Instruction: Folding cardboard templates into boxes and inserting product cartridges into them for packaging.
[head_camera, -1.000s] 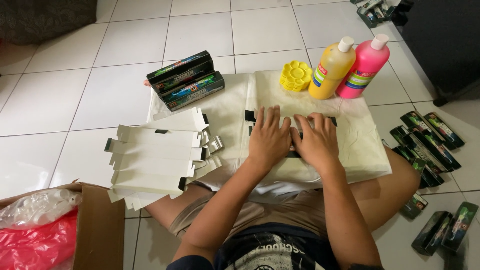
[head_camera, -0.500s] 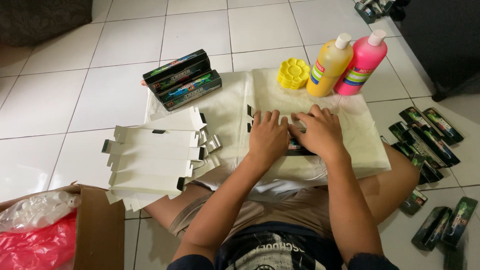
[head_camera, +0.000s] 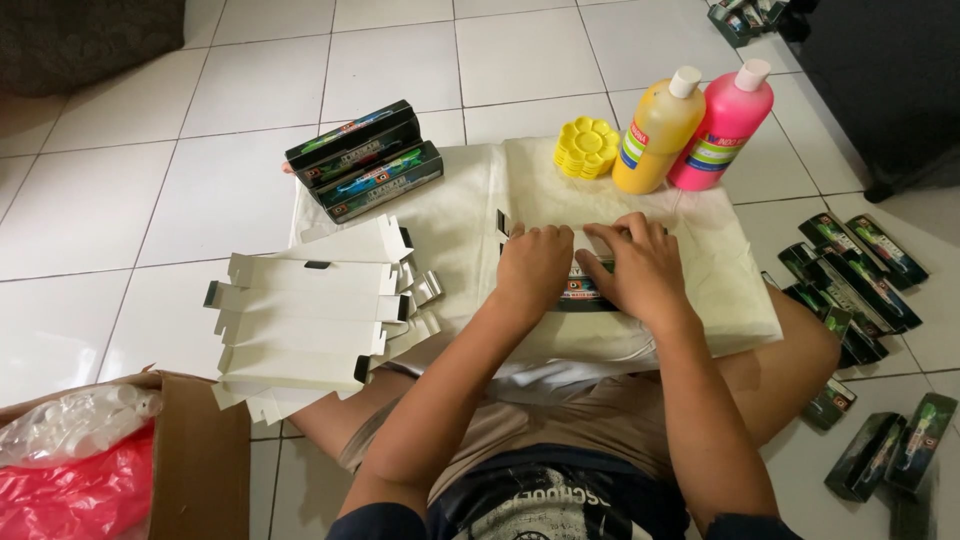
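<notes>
Both hands are pressing flat on a dark flattened carton lying on the white board across the lap, long axis left-right. Left hand fingers curled, right hand fingers spread over its right end; neither grasping.

you are wearing a dark navy short-sleeved shirt, and its sleeve edges are showing at the bottom of the view, one on each upper arm. across the chest the shirt is carrying a white printed design with curved lettering above a rounded graphic; only part of it is showing. below it you are wearing light tan shorts that are ending above the knee. your forearms are going bare from the sleeves down, and your left hand and right hand are wearing no gloves, rings, watch or wristband.
</notes>
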